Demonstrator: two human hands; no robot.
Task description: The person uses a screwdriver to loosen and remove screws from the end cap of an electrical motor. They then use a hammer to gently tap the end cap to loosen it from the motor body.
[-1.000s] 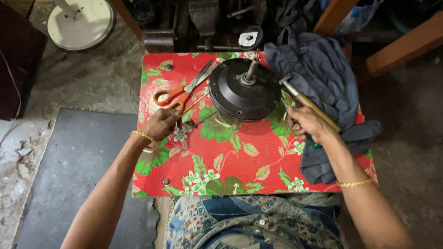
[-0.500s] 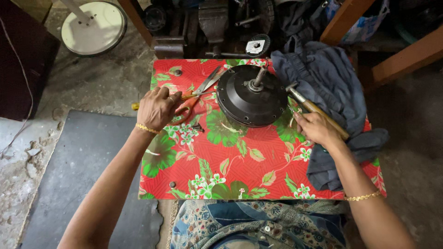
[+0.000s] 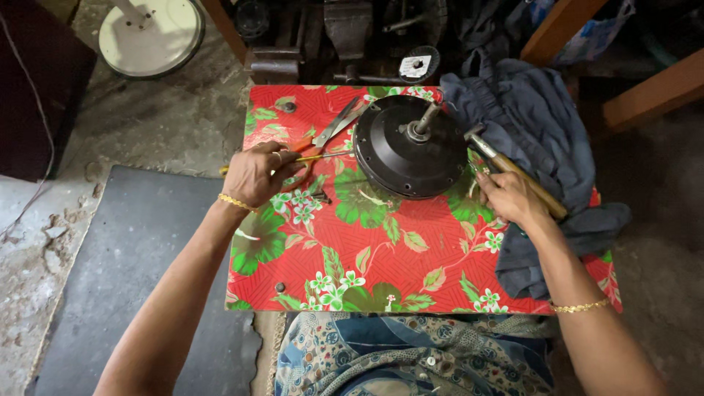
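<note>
I am watching the left hand closing its fingers around a thin yellow-handled screwdriver near the left edge of the tabletop, just beside the orange-handled scissors; a second ago that hand was lying flat on the red floral cover lower down, and half a second ago it was moving up over the scissors, so it has gone from resting to picking up a tool. The slim shaft is pointing toward the black round fan motor, which is sitting toward the far edge of the tabletop with its shaft sticking up, where it was in the earlier pictures. The right hand is staying by the motor's right side, fingers bent and resting against the wooden handle of the hammer, which is lying partly on the blue cloth at the right edge; I cannot tell whether they are truly gripping it. As I am judging it, the work is shifting from steadying the motor to working on it with the screwdriver
</note>
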